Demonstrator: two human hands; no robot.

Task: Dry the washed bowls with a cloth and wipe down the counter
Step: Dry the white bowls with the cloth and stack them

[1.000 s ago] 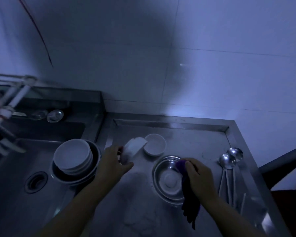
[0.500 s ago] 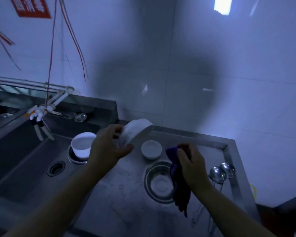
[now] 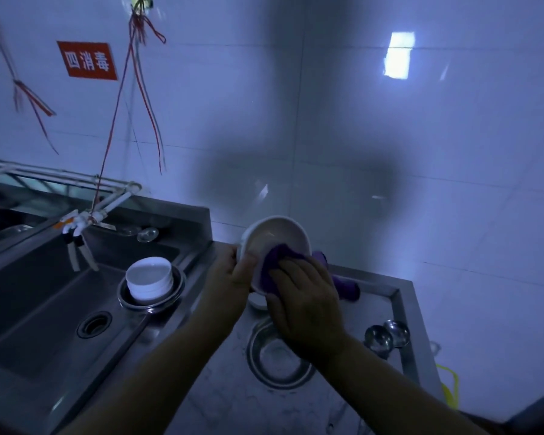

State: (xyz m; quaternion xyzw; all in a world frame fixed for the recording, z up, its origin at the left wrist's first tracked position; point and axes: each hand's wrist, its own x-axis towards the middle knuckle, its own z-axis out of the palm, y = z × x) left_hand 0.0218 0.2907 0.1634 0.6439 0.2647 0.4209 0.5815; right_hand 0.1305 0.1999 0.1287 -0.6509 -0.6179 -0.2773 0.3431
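My left hand (image 3: 230,274) grips a white bowl (image 3: 277,237) by its rim, tilted toward me above the steel counter (image 3: 220,397). My right hand (image 3: 305,302) presses a purple cloth (image 3: 277,262) into the bowl; the cloth's tail hangs out past the right rim. A stack of white bowls (image 3: 150,279) sits in a metal basin (image 3: 176,298) at the sink's right edge. Below my hands a small white bowl (image 3: 258,301) peeks out on the counter, mostly hidden.
A steel bowl (image 3: 274,362) stands on the counter under my right wrist. Two ladles (image 3: 387,335) lie at the counter's right rim. The sink (image 3: 38,312) with its drain (image 3: 94,324) is on the left, taps and red strings above it. Tiled wall behind.
I lifted the white bowl higher and turned its inside toward me. My right hand brought the purple cloth up from over the steel bowl into the white bowl. My head tilted upward.
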